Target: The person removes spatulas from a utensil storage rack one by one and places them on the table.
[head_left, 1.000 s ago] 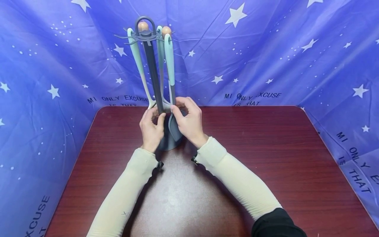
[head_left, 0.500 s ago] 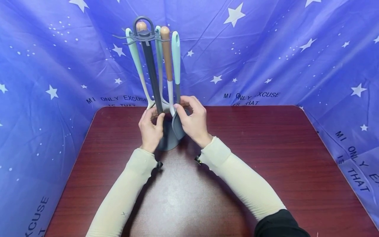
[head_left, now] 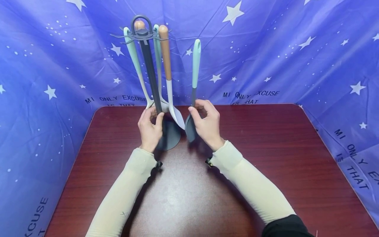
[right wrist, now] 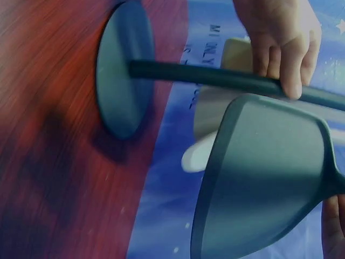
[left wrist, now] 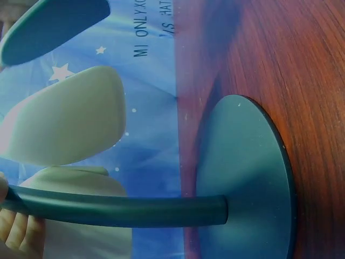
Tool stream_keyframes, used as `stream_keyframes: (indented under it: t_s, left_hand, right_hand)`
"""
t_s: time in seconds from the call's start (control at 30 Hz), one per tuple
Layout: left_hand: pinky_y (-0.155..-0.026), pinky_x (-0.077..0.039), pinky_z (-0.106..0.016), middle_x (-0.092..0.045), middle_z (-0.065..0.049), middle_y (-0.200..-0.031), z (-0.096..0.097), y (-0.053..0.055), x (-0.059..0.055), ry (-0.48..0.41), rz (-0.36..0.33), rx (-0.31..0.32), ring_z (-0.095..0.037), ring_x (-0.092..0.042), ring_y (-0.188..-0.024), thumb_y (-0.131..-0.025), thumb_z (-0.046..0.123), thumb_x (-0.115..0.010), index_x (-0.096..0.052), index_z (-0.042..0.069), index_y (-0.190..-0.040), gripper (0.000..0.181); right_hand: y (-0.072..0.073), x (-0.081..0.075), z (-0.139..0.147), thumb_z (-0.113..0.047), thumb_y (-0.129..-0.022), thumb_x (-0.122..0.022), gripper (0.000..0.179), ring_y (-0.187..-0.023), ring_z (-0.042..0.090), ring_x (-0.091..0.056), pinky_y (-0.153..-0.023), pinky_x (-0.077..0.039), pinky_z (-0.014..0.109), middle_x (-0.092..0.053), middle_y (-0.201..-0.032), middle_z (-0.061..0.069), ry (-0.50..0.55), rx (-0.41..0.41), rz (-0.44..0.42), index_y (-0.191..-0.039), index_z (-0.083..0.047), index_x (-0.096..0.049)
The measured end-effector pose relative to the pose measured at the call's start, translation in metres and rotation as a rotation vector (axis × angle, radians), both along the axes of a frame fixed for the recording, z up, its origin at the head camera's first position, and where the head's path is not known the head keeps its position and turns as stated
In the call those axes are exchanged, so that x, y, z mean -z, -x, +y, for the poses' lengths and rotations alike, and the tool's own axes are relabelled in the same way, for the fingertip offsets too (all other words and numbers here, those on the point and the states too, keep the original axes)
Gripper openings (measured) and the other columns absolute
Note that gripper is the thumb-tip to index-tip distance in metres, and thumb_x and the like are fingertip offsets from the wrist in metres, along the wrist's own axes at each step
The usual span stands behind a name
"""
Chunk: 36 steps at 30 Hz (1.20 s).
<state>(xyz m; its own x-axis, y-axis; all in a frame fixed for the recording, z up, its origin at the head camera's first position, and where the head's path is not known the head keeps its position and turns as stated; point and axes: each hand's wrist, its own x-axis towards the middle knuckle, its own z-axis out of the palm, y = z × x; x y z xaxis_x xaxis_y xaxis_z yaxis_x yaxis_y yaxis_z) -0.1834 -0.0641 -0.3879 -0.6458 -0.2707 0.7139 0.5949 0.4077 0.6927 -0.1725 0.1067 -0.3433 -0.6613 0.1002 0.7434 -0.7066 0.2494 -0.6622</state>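
In the head view my left hand (head_left: 150, 128) grips the dark pole (head_left: 150, 72) of an upright utensil rack low down, thumb in front. The rack's round base (head_left: 170, 138) rests on the table. My right hand (head_left: 207, 123) pinches the neck of a spatula (head_left: 195, 65), which has a mint handle and a dark grey blade. It is upright, right of the rack and apart from it. In the right wrist view the wide spatula blade (right wrist: 269, 178) covers part of the rack. Still on the rack hangs a white utensil (head_left: 169, 85) with a brown handle.
Two mint-handled utensils, one at the left (head_left: 134, 56), and another brown-knobbed handle (head_left: 139, 25) also hang from the hooked top ring (head_left: 143, 34). The dark red table (head_left: 266, 148) stands before a blue star-printed curtain (head_left: 266, 49).
The spatula has come off the rack and moved right with my right hand, exposing the brown-handled utensil behind it. My left hand stays on the pole.
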Motion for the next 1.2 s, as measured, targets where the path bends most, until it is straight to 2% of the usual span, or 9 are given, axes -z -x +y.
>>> stream_keyframes:
  t_s: [0.17,0.27,0.37,0.57,0.67,0.8,1.0,1.07,1.2]
  left_hand:
    - [-0.067,-0.054,-0.045,-0.063,-0.02,-0.084,-0.004,0.009,0.013,-0.006,-0.016,-0.002,-0.031,-0.062,-0.075,-0.08,-0.008,-0.071,-0.065,-0.007,-0.094,0.016]
    - [-0.068,-0.055,-0.04,-0.065,-0.016,-0.085,-0.007,0.017,0.024,-0.008,-0.018,0.004,-0.027,-0.063,-0.076,-0.081,-0.003,-0.072,-0.066,-0.004,-0.095,0.015]
    - [-0.068,-0.055,-0.041,-0.064,-0.017,-0.085,-0.007,0.018,0.025,-0.007,-0.012,0.006,-0.028,-0.063,-0.075,-0.081,-0.005,-0.071,-0.066,-0.005,-0.095,0.015]
    - [-0.066,-0.053,-0.05,-0.062,-0.025,-0.083,-0.001,0.004,0.006,-0.01,0.005,0.007,-0.036,-0.061,-0.074,-0.078,-0.015,-0.068,-0.063,-0.012,-0.092,0.016]
    - [-0.066,-0.053,-0.051,-0.062,-0.025,-0.083,0.0,0.0,0.0,-0.01,-0.001,0.011,-0.036,-0.061,-0.074,-0.077,-0.015,-0.068,-0.062,-0.013,-0.092,0.016]
    - [-0.066,-0.053,-0.049,-0.062,-0.024,-0.082,0.0,0.0,0.0,-0.005,0.0,0.008,-0.034,-0.061,-0.074,-0.077,-0.015,-0.069,-0.062,-0.012,-0.092,0.016]
    - [-0.067,-0.053,-0.034,-0.062,-0.023,-0.082,0.0,0.0,0.001,0.009,-0.005,-0.008,-0.032,-0.062,-0.074,-0.078,-0.013,-0.069,-0.063,-0.011,-0.093,0.016]
    - [-0.067,-0.053,-0.035,-0.063,-0.023,-0.083,0.0,0.0,0.001,0.013,-0.008,-0.01,-0.033,-0.062,-0.074,-0.078,-0.013,-0.069,-0.063,-0.011,-0.093,0.016]
    - [-0.067,-0.054,-0.046,-0.062,-0.024,-0.083,0.0,0.0,0.001,0.014,-0.008,-0.005,-0.034,-0.061,-0.074,-0.079,-0.013,-0.069,-0.063,-0.011,-0.094,0.016]
  right_hand:
    - [0.01,0.019,0.023,0.008,-0.081,-0.069,0.013,-0.075,0.023,-0.061,-0.07,-0.053,0.026,-0.064,-0.083,0.017,0.014,0.037,-0.024,-0.094,0.007,-0.066]
    - [0.009,0.021,0.035,0.009,-0.081,-0.069,0.013,-0.073,0.022,-0.06,-0.069,-0.052,0.022,-0.063,-0.082,0.018,0.021,0.061,-0.037,-0.093,0.009,-0.066]
    - [0.002,0.012,0.044,0.014,-0.079,-0.067,0.014,-0.072,0.025,-0.058,-0.068,-0.052,0.021,-0.06,-0.08,0.025,0.027,0.085,-0.061,-0.092,0.014,-0.063]
    - [0.004,0.015,0.07,0.012,-0.08,-0.066,0.014,-0.07,0.018,-0.057,-0.068,-0.052,0.02,-0.058,-0.08,0.026,0.053,0.138,-0.095,-0.092,0.016,-0.061]
    - [0.003,0.015,0.082,0.011,-0.08,-0.066,0.014,-0.069,0.016,-0.057,-0.067,-0.051,0.019,-0.058,-0.08,0.027,0.074,0.173,-0.111,-0.093,0.016,-0.061]
    - [0.002,0.016,0.097,0.011,-0.08,-0.066,0.016,-0.069,0.014,-0.057,-0.066,-0.051,0.018,-0.059,-0.081,0.027,0.071,0.213,-0.124,-0.094,0.017,-0.061]
    - [0.001,0.019,0.118,0.006,-0.082,-0.067,0.017,-0.068,0.01,-0.057,-0.065,-0.05,0.016,-0.06,-0.081,0.02,0.06,0.284,-0.171,-0.095,0.016,-0.062]
    - [0.0,0.021,0.125,0.006,-0.082,-0.067,0.017,-0.069,0.01,-0.057,-0.066,-0.05,0.016,-0.061,-0.081,0.02,0.04,0.302,-0.175,-0.095,0.015,-0.062]
    - [-0.003,0.025,0.139,0.005,-0.082,-0.068,0.017,-0.07,0.011,-0.058,-0.067,-0.05,0.016,-0.061,-0.083,0.023,-0.017,0.329,-0.173,-0.097,0.014,-0.063]
